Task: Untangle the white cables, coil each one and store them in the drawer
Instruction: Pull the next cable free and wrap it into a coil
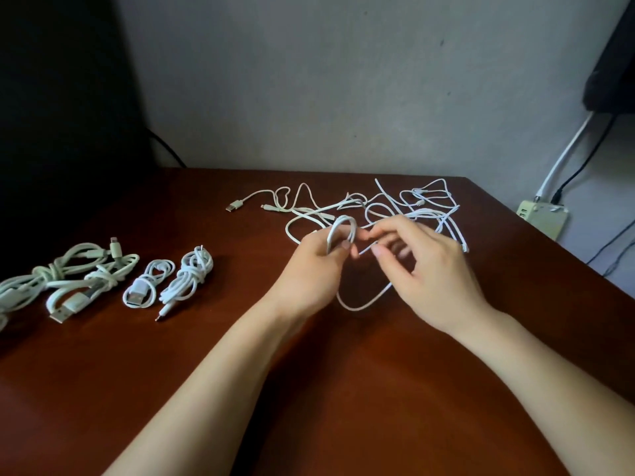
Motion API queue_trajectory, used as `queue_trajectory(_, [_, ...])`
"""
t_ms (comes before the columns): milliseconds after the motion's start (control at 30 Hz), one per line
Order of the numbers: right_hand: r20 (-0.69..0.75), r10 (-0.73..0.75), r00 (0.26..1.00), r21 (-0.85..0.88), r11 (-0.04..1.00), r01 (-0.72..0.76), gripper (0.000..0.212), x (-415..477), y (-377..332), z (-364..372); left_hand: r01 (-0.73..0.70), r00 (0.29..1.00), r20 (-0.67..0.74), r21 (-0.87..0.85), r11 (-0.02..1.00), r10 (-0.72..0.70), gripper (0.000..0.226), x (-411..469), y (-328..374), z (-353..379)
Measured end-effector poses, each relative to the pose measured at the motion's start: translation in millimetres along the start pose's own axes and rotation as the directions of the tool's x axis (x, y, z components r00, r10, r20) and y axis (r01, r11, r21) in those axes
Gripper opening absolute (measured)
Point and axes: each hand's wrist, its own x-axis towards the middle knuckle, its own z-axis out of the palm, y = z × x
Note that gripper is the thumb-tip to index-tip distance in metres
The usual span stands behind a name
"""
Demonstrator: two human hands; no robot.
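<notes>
Head camera looks down on a brown table [309, 389]. Just on the near side of the tangle of white cables [422, 213], the left hand [309, 266] grips a small coil [343, 218], fingers curled round its base and its loops standing above the fist. Also near the tangle, the right hand [429, 276] pinches a loose strand [367, 249] of that cable between thumb and forefinger; its slack droops toward the person. Well left of the tangle lie several tied bundles [190, 274]. Right of the tangle, off the table, sits a power strip [543, 218].

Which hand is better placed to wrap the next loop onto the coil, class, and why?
Probably the right hand: it pinches the loose cable beside the coil, which the left hand is busy holding.
</notes>
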Motion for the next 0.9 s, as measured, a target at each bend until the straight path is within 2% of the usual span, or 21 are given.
queue_trajectory(100, [-0.063, 0.010, 0.998, -0.035, 0.999, -0.012, 0.012, 3, 12, -1, 0.026, 0.999, -0.029, -0.068, 0.997, -0.028, 0.033, -1, 2, -4])
queue_trajectory(233, [-0.047, 0.054, 0.997, 0.055, 0.997, -0.052, 0.014, 4, 19, -5, 0.118, 0.993, 0.034, -0.344, 0.932, -0.114, 0.027, -2, 10, -11])
queue_trajectory(367, [0.121, 0.093, 0.988, 0.240, 0.963, -0.120, 0.017, 2, 19, -5, 0.162, 0.986, 0.121, -0.617, 0.770, -0.110, 0.028, -2, 16, -19])
queue_trajectory(500, [0.335, 0.146, 0.931, 0.389, 0.878, -0.278, 0.019, 0, 19, 0, 0.166, 0.986, 0.128, -0.715, 0.679, -0.107, 0.027, 0, 14, -23])
queue_trajectory(600, [0.411, 0.158, 0.898, 0.461, 0.814, -0.354, 0.019, -1, 17, -2, 0.135, 0.989, 0.060, -0.715, 0.686, -0.132, 0.030, 3, 10, -25])
queue_trajectory(667, [0.404, 0.142, 0.904, 0.491, 0.800, -0.345, 0.022, -1, 12, -4, 0.104, 0.990, 0.008, -0.701, 0.706, -0.139, 0.032, 5, 7, -27])
queue_trajectory(767, [0.311, 0.101, 0.945, 0.459, 0.855, -0.243, 0.022, 1, 1, -4, 0.081, 0.986, -0.063, -0.621, 0.780, -0.152, 0.033, 7, 2, -28])
queue_trajectory(900, [0.133, -0.046, 0.990, 0.329, 0.944, 0.000, 0.014, 2, -14, -3, 0.107, 0.984, -0.097, -0.347, 0.932, -0.150, 0.029, 6, 0, -21])
